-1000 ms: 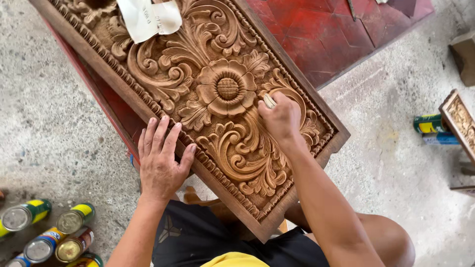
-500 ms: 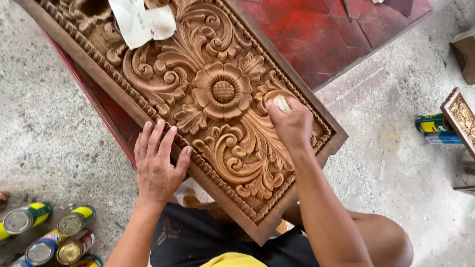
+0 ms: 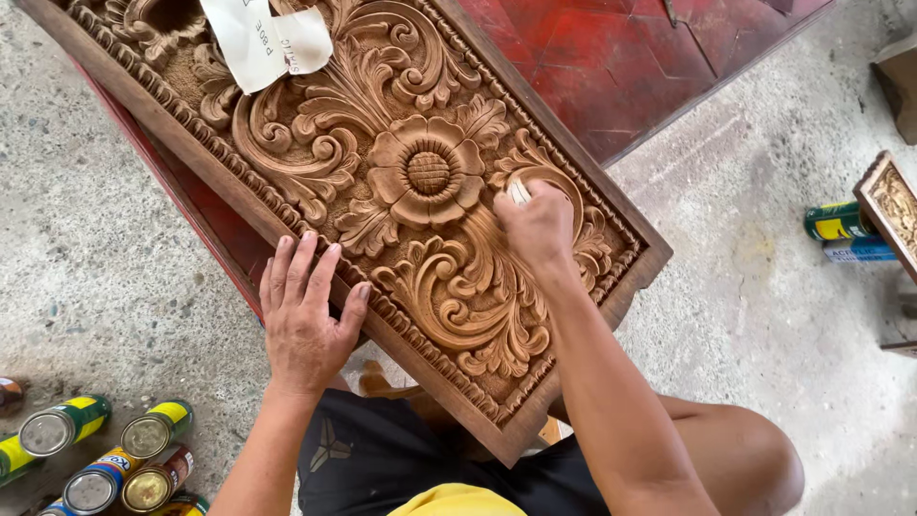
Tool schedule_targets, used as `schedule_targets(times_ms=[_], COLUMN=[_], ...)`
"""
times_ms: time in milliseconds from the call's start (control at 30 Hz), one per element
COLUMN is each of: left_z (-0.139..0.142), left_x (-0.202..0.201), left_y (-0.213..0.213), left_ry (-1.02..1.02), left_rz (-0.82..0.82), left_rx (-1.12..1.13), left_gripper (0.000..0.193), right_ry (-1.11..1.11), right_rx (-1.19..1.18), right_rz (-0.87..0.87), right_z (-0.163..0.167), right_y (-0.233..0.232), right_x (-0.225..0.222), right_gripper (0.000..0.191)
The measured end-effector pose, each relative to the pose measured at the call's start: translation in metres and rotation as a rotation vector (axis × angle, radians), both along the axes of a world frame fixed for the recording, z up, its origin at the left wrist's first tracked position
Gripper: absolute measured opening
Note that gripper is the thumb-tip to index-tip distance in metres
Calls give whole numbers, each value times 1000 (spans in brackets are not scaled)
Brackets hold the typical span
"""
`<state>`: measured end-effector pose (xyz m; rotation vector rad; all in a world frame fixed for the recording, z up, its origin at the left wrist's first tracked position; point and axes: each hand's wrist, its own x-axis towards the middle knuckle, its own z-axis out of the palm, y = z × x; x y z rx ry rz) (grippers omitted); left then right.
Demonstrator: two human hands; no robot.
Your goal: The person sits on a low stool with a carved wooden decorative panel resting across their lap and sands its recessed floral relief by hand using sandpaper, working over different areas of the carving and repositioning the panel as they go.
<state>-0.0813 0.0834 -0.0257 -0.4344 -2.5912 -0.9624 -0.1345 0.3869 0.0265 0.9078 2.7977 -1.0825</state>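
Observation:
A long carved wooden panel (image 3: 315,143) with a flower and scrolling leaves lies tilted across a red board (image 3: 611,57) in front of me. My left hand (image 3: 308,315) rests flat, fingers spread, on the panel's near-left edge. My right hand (image 3: 537,225) is closed on a small folded piece of sandpaper (image 3: 519,192) and presses it against the carved scrolls just right of the central flower (image 3: 427,172).
White sandpaper sheets (image 3: 260,38) lie on the panel's far end. Several tin cans (image 3: 105,454) stand on the concrete floor at lower left. A spray can (image 3: 839,222) and a smaller carved panel (image 3: 893,205) sit at the right edge. My knees are under the panel.
My right hand with the sandpaper has shifted slightly along the carving to the right of the flower. The left hand stays flat on the panel edge.

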Motion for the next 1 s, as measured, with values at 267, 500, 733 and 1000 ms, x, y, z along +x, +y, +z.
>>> schedule_targets(times_ms=[267, 500, 733, 1000], left_z=[4, 5, 3, 6], left_x=[-1, 0, 0, -2], left_y=[-1, 0, 0, 1], left_ry=[12, 19, 6, 27], left_rz=[5, 2, 22, 25], left_rx=[-11, -6, 2, 4], left_gripper=[51, 50, 51, 51], right_ry=[-11, 141, 68, 69], right_rx=[124, 226, -52, -200], right_rz=[102, 146, 24, -17], right_z=[16, 7, 9, 26], right_y=[8, 4, 1, 16], right_x=[7, 6, -7, 5], right_gripper=[25, 26, 21, 19])
